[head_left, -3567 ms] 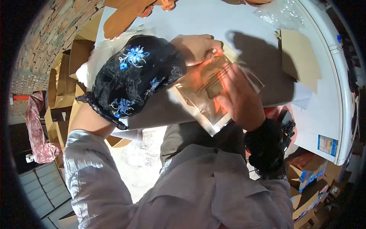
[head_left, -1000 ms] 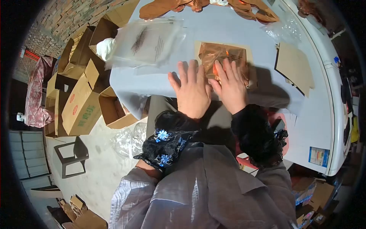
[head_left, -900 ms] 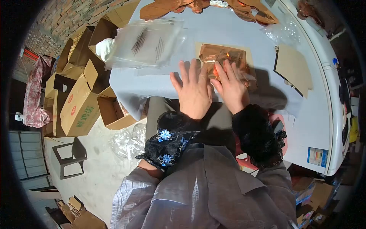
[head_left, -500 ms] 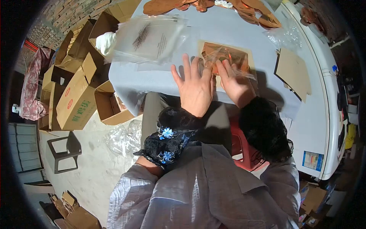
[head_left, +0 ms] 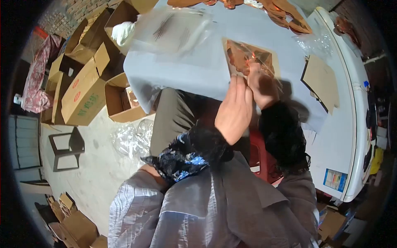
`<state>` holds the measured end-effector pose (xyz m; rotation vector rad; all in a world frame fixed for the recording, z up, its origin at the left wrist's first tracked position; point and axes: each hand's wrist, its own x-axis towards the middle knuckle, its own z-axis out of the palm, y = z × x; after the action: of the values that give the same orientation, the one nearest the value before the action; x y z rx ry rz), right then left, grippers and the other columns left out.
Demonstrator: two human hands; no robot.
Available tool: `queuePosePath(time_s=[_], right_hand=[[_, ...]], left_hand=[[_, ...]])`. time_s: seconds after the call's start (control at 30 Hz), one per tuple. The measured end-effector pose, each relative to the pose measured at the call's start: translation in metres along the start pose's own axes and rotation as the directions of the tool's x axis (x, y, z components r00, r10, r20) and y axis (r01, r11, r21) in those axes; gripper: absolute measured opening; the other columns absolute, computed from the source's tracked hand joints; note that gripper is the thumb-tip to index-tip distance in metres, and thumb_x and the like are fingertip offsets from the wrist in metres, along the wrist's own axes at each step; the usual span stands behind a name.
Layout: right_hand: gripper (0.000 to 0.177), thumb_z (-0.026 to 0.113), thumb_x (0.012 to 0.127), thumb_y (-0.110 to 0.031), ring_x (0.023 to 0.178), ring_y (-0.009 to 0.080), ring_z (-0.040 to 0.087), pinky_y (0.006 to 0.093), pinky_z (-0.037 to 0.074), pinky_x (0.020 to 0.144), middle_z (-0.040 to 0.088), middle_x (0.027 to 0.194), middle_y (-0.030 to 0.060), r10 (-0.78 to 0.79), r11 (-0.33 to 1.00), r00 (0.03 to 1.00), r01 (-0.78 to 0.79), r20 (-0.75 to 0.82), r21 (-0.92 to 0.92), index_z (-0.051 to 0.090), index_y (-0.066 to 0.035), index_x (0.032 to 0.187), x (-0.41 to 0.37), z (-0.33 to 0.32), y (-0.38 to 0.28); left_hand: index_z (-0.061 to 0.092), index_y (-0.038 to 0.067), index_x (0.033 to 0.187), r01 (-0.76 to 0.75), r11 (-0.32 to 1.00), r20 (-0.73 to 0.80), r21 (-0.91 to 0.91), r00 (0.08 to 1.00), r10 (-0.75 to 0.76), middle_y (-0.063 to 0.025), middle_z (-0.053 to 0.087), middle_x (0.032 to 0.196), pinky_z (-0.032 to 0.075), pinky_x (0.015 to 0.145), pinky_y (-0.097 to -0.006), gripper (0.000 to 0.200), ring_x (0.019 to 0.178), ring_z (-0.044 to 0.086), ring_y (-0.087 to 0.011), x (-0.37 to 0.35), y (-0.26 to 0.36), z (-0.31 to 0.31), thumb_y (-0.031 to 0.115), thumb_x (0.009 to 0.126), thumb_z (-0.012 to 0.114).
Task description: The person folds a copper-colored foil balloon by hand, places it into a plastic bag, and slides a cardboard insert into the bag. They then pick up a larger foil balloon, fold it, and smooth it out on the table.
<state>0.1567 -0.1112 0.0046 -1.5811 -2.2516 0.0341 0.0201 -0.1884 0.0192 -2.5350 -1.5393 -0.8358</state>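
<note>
On the near side of the table lies a flat packet (head_left: 264,56), a copper-coloured shiny foil piece on a pale card with clear plastic over it. My right hand (head_left: 263,87) rests on the packet, fingers bent together at its middle and gathered on the plastic; the fingertips are partly hidden. Close beside it is my left hand (head_left: 235,110), its fingers stretched out and held together, the tips touching the packet's near edge. A stack of clear plastic bags (head_left: 175,31) with printed text lies farther left on the table.
Copper-coloured foil pieces (head_left: 285,16) lie along the table's far edge. Tan card sheets (head_left: 320,80) and crumpled clear plastic (head_left: 316,43) are at the right. Open cardboard boxes (head_left: 84,97) stand left of the table, near a dark stool (head_left: 67,149) on the floor.
My left hand has moved right and nearer my body, its spread fingers now together beside the right hand. My right hand's extended fingers have bent inward over the packet.
</note>
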Motion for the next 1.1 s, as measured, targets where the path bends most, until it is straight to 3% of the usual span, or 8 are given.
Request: queuePosePath(time_s=[0.33,0.57,0.63,0.7,0.73,0.9,0.93,1.1], right_hand=[[0.019,0.055,0.088,-0.018,0.059,0.0280,0.067,0.0354,0.054,0.050,0.065,0.079,0.0173,-0.267,0.935,0.938,0.197,-0.221,-0.294,0.050,-0.003,0.099,0.004,0.010,0.010],[0.021,0.051,0.091,-0.021,0.067,0.0350,0.067,0.0431,0.054,0.054,0.066,0.081,0.0202,-0.144,0.975,0.985,0.125,-0.097,-0.184,0.048,-0.003,0.101,0.004,0.001,0.003],[0.021,0.050,0.092,-0.021,0.071,0.0364,0.068,0.0446,0.055,0.056,0.066,0.079,0.0208,-0.035,0.994,0.999,0.036,0.010,-0.105,0.047,-0.004,0.103,0.007,-0.009,-0.002],[0.021,0.049,0.093,-0.022,0.073,0.0383,0.068,0.0473,0.055,0.059,0.066,0.078,0.0223,-0.061,0.994,0.997,0.056,-0.045,-0.098,0.047,-0.006,0.105,0.016,-0.002,0.008],[0.021,0.049,0.093,-0.023,0.074,0.0392,0.068,0.0487,0.055,0.060,0.066,0.077,0.0230,-0.067,0.993,0.996,0.060,-0.066,-0.097,0.047,-0.006,0.106,0.019,0.003,0.014],[0.025,0.043,0.095,-0.026,0.095,0.0466,0.063,0.0541,0.050,0.081,0.065,0.096,0.0311,0.129,0.985,0.971,-0.103,0.202,-0.135,0.046,-0.007,0.110,0.027,-0.015,-0.003],[0.025,0.043,0.095,-0.027,0.095,0.0465,0.063,0.0539,0.050,0.081,0.065,0.096,0.0309,0.123,0.987,0.972,-0.099,0.199,-0.124,0.046,-0.007,0.110,0.027,-0.014,-0.003],[0.029,0.042,0.096,-0.031,0.091,0.0464,0.064,0.0539,0.050,0.080,0.065,0.094,0.0305,0.127,0.991,0.967,-0.115,0.223,-0.066,0.047,-0.007,0.110,0.030,-0.019,-0.001]], left_hand=[[0.058,0.002,0.120,-0.263,0.705,0.429,0.658,0.901,-0.063,-0.0102,0.055,0.106,0.036,0.084,-0.0309,0.041,0.106,0.046,-0.0244,0.029,0.009,0.013,0.022,0.085,0.049],[0.047,-0.003,0.135,-0.280,0.553,0.339,0.785,0.941,-0.004,-0.0183,0.048,0.136,0.031,0.106,-0.0471,0.052,0.129,0.039,-0.0368,0.023,0.009,0.050,0.025,0.092,0.040],[0.041,-0.005,0.139,0.080,0.225,-0.081,0.971,0.997,-0.004,-0.0214,0.040,0.143,0.025,0.112,-0.0509,0.054,0.135,0.032,-0.0404,0.041,-0.009,0.080,0.024,0.093,0.038],[0.035,-0.005,0.142,-0.072,0.678,0.245,0.731,0.956,-0.163,-0.0225,0.036,0.147,0.022,0.114,-0.0554,0.057,0.139,0.027,-0.0418,0.040,0.006,0.063,0.026,0.094,0.036],[0.035,-0.005,0.141,0.164,0.620,-0.051,0.767,0.979,-0.196,-0.0243,0.039,0.144,0.021,0.112,-0.0612,0.059,0.136,0.032,-0.0432,0.044,-0.023,0.172,0.029,0.093,0.040],[0.054,-0.001,0.128,0.009,0.824,0.297,0.567,0.930,-0.215,-0.0171,0.055,0.127,0.030,0.109,-0.0527,0.049,0.124,0.046,-0.0362,0.062,0.003,0.061,0.032,0.092,0.050],[0.060,0.012,0.125,0.048,0.692,0.070,0.720,0.987,-0.142,-0.0077,0.059,0.121,0.036,0.102,-0.0464,0.039,0.113,0.053,-0.0260,0.054,-0.001,0.074,0.031,0.091,0.053],[0.057,0.011,0.127,0.034,0.761,0.100,0.647,0.986,-0.130,-0.0099,0.057,0.124,0.034,0.101,-0.0519,0.042,0.115,0.051,-0.0307,0.061,-0.007,0.084,0.033,0.092,0.050]])
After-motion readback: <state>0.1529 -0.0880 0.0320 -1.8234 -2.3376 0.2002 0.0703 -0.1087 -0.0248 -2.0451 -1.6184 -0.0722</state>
